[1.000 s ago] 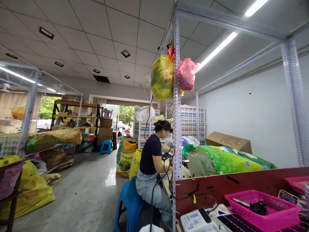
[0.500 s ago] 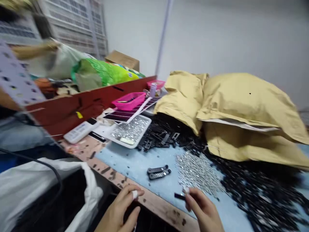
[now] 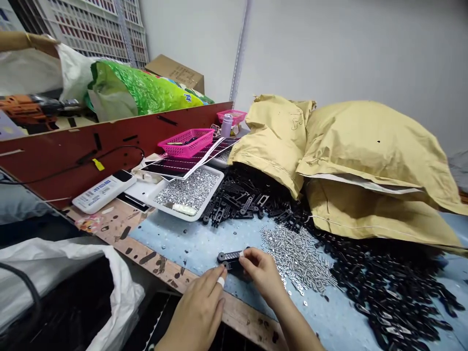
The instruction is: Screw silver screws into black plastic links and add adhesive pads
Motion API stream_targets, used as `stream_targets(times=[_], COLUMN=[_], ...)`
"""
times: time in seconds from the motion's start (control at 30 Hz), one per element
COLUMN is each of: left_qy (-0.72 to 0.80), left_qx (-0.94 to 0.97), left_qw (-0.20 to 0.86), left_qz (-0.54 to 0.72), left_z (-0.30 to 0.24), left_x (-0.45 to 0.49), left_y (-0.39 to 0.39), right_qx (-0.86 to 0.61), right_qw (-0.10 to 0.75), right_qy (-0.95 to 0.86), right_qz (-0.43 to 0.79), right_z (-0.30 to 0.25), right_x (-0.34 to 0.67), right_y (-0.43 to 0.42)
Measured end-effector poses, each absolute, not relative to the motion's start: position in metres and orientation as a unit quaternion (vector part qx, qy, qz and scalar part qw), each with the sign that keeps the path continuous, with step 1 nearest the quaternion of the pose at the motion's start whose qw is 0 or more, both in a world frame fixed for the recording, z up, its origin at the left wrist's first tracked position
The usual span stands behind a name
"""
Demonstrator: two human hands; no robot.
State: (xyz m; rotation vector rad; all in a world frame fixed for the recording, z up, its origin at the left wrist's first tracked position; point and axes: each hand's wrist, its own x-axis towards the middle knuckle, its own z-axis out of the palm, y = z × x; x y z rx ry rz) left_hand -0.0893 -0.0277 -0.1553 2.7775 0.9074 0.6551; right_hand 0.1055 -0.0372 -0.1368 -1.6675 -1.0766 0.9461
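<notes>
Left hand [image 3: 195, 314], white tape round one finger: fingertips closed on the near end of a pair of black slotted links [image 3: 230, 259]. Right hand [image 3: 261, 275] pinches the far end. Both are grasping; neither has released. The pair is held just over the pale blue work mat [image 3: 175, 248], close to its near edge, apparently kept together between the hands.

Against the frame half a second earlier: the pair then lay on the mat untouched, and the right hand pinched a small dark piece, which cannot be made out now.

Outward: loose silver screws [image 3: 298, 258] lie just beyond the right hand. A heap of black links [image 3: 391, 287] spreads from under yellow sacks [image 3: 365, 146], seemingly tipped out to keep parts within reach. Farther off are a white tray of silver fasteners [image 3: 186, 192], a pink plastic basket [image 3: 183, 142] and a red board [image 3: 73, 165]. Upper left: a co-worker's hand [image 3: 44, 44].
</notes>
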Motion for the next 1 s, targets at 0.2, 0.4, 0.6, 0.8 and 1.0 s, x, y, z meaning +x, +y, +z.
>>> stream_targets(times=[0.2, 0.4, 0.6, 0.8, 1.0], left_qy=[0.299, 0.315, 0.337, 0.325, 0.298], left_qx=[0.925, 0.92, 0.916, 0.918, 0.926], left_qw=[0.086, 0.104, 0.071, 0.059, 0.059], left_qz=[0.22, 0.207, 0.205, 0.221, 0.223], left_z=[-0.153, -0.152, -0.152, -0.152, -0.152], left_x=[-0.091, -0.083, -0.071, -0.07, -0.073], left_y=[-0.027, -0.027, -0.022, -0.019, -0.009], right_qx=[-0.703, -0.722, -0.75, -0.678, -0.697], right_qw=[0.397, 0.351, 0.281, 0.27, 0.361], right_qy=[-0.475, -0.512, -0.587, -0.674, -0.602], right_qz=[0.349, 0.306, 0.115, -0.113, -0.146], right_z=[-0.133, -0.132, -0.137, -0.151, -0.138], right_x=[0.105, 0.103, 0.1, 0.098, 0.101], right_y=[-0.033, -0.031, -0.042, -0.068, -0.115])
